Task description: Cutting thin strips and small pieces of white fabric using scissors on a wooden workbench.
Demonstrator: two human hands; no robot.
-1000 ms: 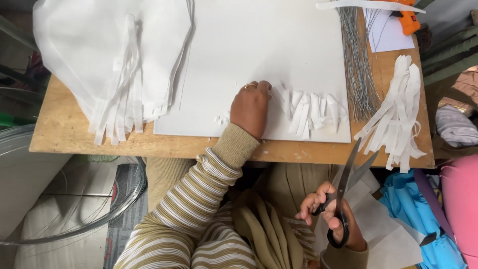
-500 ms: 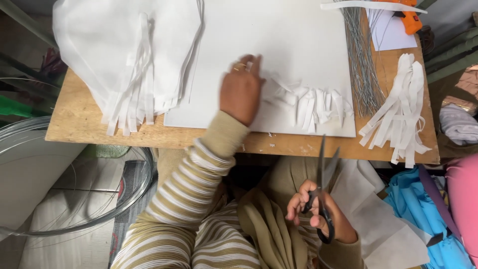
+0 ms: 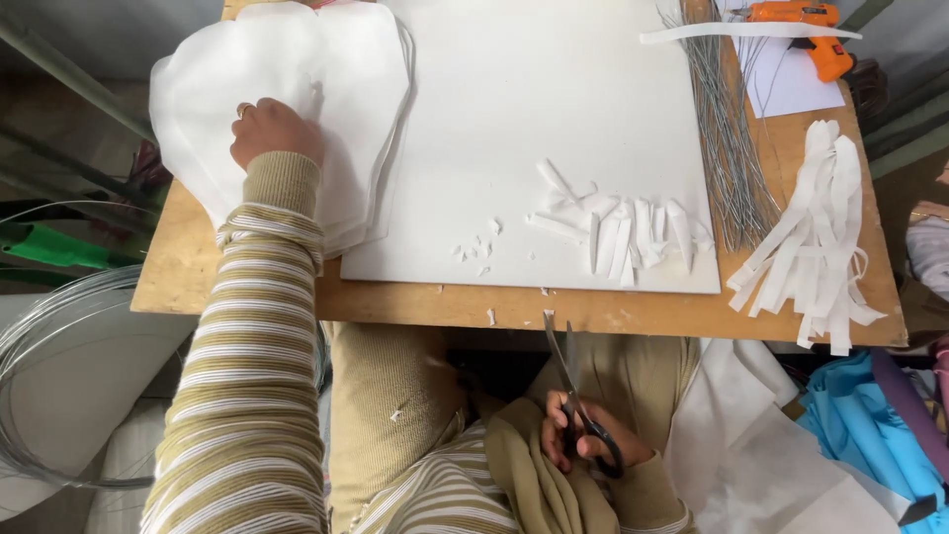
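On wooden table (image 3: 178, 282) | left hand (image 3: 275, 131) presses sheer white fabric (image 3: 297, 79) | right hand (image 3: 583, 440) grips scissors (image 3: 573, 391)

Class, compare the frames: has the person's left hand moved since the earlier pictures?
Yes. The left hand has moved left, away from the cut strips on the white board, onto the stack of white sheets.

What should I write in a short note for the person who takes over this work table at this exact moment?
Left hand: lies flat on the stack of white fabric sheets at the table's left end.
Right hand: holds the scissors low by the lap, blades pointing up toward the table edge and nearly closed.
On the white board: a small heap of cut white strips with small scraps beside it.
Right of the board: a bundle of thin wires, a pile of longer white strips and an orange glue gun.
Done: some strips are cut.
Left: the fabric stack looks uncut.
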